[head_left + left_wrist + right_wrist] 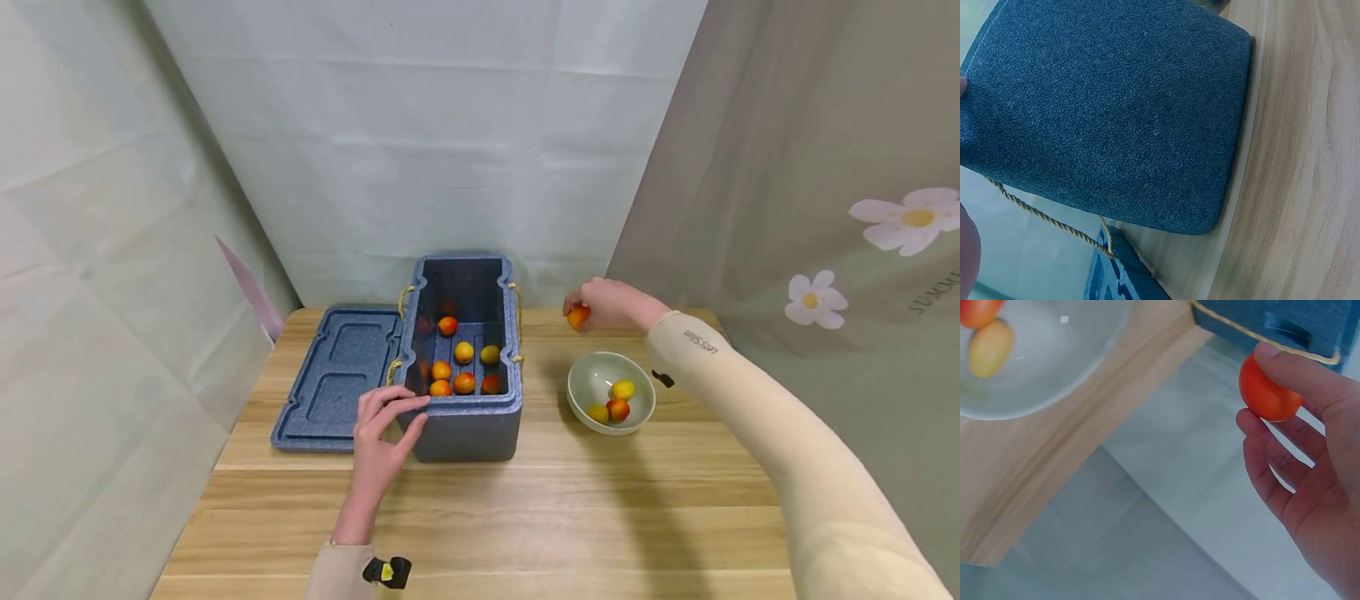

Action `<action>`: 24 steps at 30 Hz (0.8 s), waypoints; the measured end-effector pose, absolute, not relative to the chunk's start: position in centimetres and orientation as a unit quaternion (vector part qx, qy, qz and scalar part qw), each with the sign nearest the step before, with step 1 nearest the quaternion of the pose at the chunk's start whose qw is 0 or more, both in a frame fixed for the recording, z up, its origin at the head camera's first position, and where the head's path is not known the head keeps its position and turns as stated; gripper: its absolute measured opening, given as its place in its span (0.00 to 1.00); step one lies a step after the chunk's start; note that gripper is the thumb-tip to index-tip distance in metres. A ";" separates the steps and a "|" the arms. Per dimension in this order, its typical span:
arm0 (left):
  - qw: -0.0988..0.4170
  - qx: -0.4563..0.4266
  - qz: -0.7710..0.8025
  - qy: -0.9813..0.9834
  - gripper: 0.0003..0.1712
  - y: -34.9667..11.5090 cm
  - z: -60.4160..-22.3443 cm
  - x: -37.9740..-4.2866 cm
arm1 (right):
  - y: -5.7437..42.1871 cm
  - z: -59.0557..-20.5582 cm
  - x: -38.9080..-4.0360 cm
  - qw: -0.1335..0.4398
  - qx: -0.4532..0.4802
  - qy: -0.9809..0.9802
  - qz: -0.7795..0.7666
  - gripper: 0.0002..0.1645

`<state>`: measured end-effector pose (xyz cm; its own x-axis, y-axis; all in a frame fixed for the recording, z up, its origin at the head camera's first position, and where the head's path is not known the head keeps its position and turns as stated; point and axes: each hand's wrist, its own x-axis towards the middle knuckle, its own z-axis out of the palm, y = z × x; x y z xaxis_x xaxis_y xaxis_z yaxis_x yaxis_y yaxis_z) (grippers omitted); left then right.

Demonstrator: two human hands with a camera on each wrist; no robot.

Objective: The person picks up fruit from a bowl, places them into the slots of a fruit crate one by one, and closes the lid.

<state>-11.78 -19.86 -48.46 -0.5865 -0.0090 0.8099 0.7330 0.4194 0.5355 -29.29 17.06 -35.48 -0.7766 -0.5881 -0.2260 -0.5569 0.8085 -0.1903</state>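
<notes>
My right hand (611, 302) pinches a small red-orange fruit (1266, 390) between thumb and fingertips. It is held above the table's far side, between the box and the pale bowl (592, 362). Two yellow fruits and a red one (618, 409) lie in that bowl, nearer than the hand. At the near-left corner of the blue foam box (465, 437), my left hand (378, 433) grips the rim, fingers on top and thumb at the front wall. Inside the box sit several red, orange and yellow fruits (463, 353), mostly toward its near end.
Left of the box lies its flat blue lid (341, 367) on the wooden table (540, 508). Yellow rope handles (519, 321) hang along both box sides. Pale curtains (435, 150) stand behind the table and to its sides.
</notes>
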 end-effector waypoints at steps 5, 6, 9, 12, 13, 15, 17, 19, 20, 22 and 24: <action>0.380 -0.242 -0.484 -0.750 0.19 -20.0 -48.4 -11.7 | 15.4 -33.9 -30.1 0.125 -0.316 0.938 -0.074 0.17; 0.378 -0.241 -0.484 -0.751 0.18 -20.0 -48.3 -11.7 | 15.1 -33.6 -30.1 0.121 -0.319 0.937 -0.079 0.17; 0.377 -0.241 -0.484 -0.752 0.16 -20.0 -48.3 -11.7 | 13.9 -32.8 -30.4 0.116 -0.330 0.932 -0.091 0.17; 0.374 -0.242 -0.485 -0.753 0.15 -20.0 -48.3 -11.7 | 12.6 -32.1 -30.7 0.109 -0.342 0.929 -0.093 0.18; 0.373 -0.242 -0.485 -0.753 0.15 -20.0 -48.3 -11.7 | 12.1 -31.9 -30.8 0.108 -0.345 0.928 -0.094 0.18; 0.371 -0.242 -0.486 -0.754 0.15 -19.9 -48.3 -11.6 | 11.2 -31.5 -31.0 0.102 -0.353 0.926 -0.091 0.18; 0.370 -0.242 -0.486 -0.754 0.16 -19.9 -48.3 -11.6 | 10.2 -31.0 -31.2 0.099 -0.357 0.924 -0.092 0.18; 0.369 -0.242 -0.486 -0.755 0.17 -19.9 -48.3 -11.6 | 9.3 -30.5 -31.3 0.100 -0.355 0.925 -0.094 0.18; 0.369 -0.241 -0.486 -0.755 0.17 -19.9 -48.2 -11.6 | 8.8 -30.2 -31.4 0.101 -0.353 0.925 -0.093 0.19; 0.369 -0.241 -0.485 -0.755 0.18 -19.9 -48.2 -11.7 | 7.7 -29.8 -31.5 0.104 -0.350 0.926 -0.093 0.19; 0.370 -0.241 -0.484 -0.756 0.18 -19.9 -48.2 -11.7 | 6.8 -29.4 -31.6 0.111 -0.345 0.927 -0.094 0.20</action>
